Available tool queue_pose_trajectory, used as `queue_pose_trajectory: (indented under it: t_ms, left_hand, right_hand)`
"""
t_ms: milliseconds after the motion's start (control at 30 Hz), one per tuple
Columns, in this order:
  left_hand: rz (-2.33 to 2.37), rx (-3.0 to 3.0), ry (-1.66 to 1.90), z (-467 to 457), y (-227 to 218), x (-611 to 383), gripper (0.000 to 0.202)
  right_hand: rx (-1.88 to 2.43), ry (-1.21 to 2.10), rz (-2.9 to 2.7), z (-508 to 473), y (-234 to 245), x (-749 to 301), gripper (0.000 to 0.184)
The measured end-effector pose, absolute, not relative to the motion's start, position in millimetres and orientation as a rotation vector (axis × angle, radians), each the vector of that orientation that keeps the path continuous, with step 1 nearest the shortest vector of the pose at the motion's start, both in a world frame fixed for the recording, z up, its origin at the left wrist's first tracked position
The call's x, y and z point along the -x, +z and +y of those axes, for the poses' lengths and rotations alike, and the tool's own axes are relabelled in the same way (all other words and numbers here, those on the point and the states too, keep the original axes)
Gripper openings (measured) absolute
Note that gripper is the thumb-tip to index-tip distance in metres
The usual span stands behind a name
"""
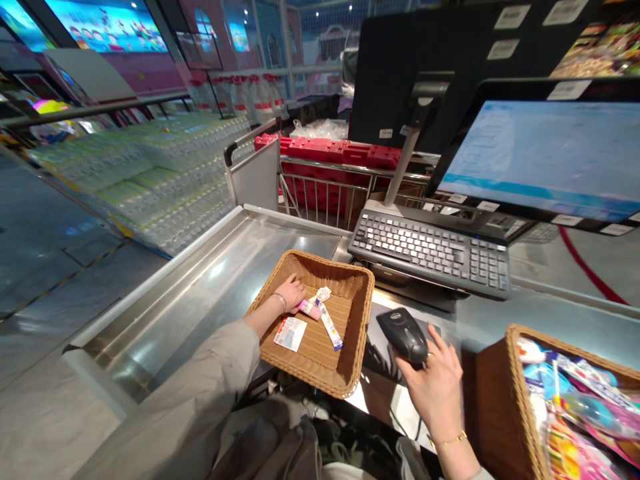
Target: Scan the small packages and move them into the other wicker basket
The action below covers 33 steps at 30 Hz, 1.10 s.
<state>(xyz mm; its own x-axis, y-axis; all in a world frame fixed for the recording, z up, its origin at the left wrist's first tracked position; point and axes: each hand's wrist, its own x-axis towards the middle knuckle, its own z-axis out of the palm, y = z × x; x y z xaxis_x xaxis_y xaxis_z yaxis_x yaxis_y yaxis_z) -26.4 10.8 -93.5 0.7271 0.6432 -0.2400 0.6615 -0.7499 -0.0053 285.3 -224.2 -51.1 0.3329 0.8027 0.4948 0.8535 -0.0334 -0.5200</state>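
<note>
My left hand point(290, 292) reaches into a shallow wicker basket point(356, 313) on the steel counter, its fingers closed on a small pink packet point(309, 308). Beside that packet lie a long thin white-and-blue packet point(331, 327) and a flat white card-like packet point(290, 333). My right hand point(434, 380) grips a black handheld barcode scanner point(404, 333) just right of the basket, above the counter.
A dark keyboard point(430, 250) and a tilted screen point(545, 157) stand behind the scanner. A second wicker basket point(523, 393) full of colourful packets sits at the right. Behind the steel counter point(200, 293) are a shopping trolley point(320, 180), red crates and stacked bottled water point(150, 167).
</note>
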Motion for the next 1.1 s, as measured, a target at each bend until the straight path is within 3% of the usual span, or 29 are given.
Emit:
queue_pose_trajectory:
  t_ms: [333,667,1100]
  left_hand:
    - [1.245,-2.76,-0.172,-21,-64,20,0.031]
    - [1.438,-2.657,0.09,-54,-27,4,0.039]
    - [1.375,-2.607,0.583,-72,16,-36,0.04]
  right_hand:
    - [1.816,0.003,-1.498,-225,-43,-275,0.026]
    - [1.799,-0.138,-1.462,-233,-38,-281,0.03]
    - [1.793,-0.215,-1.404,-243,-21,-290,0.027]
